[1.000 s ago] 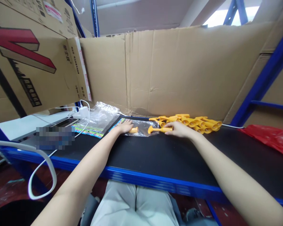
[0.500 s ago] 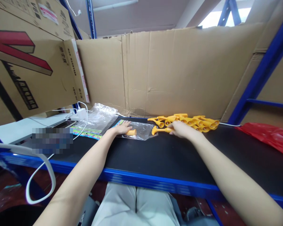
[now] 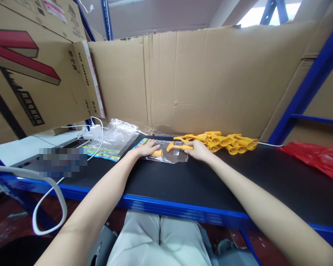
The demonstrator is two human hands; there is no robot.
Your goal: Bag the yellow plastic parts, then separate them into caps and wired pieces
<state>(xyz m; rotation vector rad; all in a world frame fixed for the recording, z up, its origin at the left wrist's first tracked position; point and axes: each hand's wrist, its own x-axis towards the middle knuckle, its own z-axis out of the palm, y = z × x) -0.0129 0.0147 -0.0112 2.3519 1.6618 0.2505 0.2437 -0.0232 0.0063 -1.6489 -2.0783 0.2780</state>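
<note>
My left hand lies flat with fingers outstretched on a clear plastic bag with a colourful printed strip. A yellow cylindrical end shows beside its fingertips; whether it is inside the bag, I cannot tell. My right hand is closed around a yellow plastic piece with a crosswise, curved head. That head points left and lies over the bag's right part. Behind and right of this hand is a pile of similar yellow pieces with flared, hollow ends.
More clear bags with printed strips lie left on the black tabletop. A white charger and cables are beyond them. Red plastic lies at the right. A cardboard wall stands behind; a blue rail edges the front.
My right hand has moved left with the yellow piece, bringing its head over the bag. My left hand stays on the bag. The camera view has shifted slightly.
</note>
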